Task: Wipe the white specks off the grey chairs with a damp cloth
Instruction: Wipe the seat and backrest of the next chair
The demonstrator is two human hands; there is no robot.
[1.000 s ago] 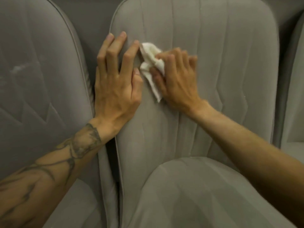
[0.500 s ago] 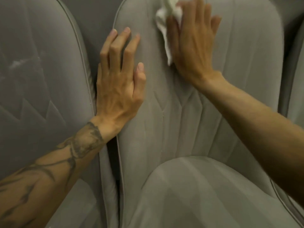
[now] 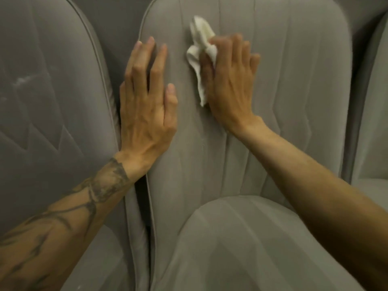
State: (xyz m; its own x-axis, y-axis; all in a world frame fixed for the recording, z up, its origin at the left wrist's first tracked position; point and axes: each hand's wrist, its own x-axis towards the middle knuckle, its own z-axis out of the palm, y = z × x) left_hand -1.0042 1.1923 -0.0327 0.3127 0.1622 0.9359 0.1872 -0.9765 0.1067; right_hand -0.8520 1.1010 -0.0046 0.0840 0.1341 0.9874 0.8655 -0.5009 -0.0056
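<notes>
Against the backrest of the middle grey chair [image 3: 294, 91], a crumpled white cloth [image 3: 201, 53] is being pressed by the right hand [image 3: 228, 80]. The cloth is being pinned under the palm and fingers, which are lying close together and flat on the fabric; its bunched upper end is sticking out above the fingertips and a narrow tail is hanging down beside the thumb. The cloth is being held in the upper left part of the backrest, just beside one of the stitched vertical seams.

The left hand [image 3: 147, 106] is being laid flat on the left edge of the same backrest, fingers slightly spread and holding nothing, near the cloth but not touching it. Its tattooed forearm [image 3: 69, 219] is crossing the dark gap [image 3: 142, 198] between the middle chair and the left grey chair [image 3: 52, 122]. On the left chair's backrest a whitish smear [image 3: 21, 81] is showing. The seat cushion [image 3: 241, 244] of the middle chair is filling the lower centre, and the right forearm is passing over its right side. A sliver of a third chair [image 3: 375, 101] is being seen at the right edge.

Compared with half a second ago, the right hand and cloth are being carried lower on the backrest, away from its top edge, while the left hand is being kept in the same place.
</notes>
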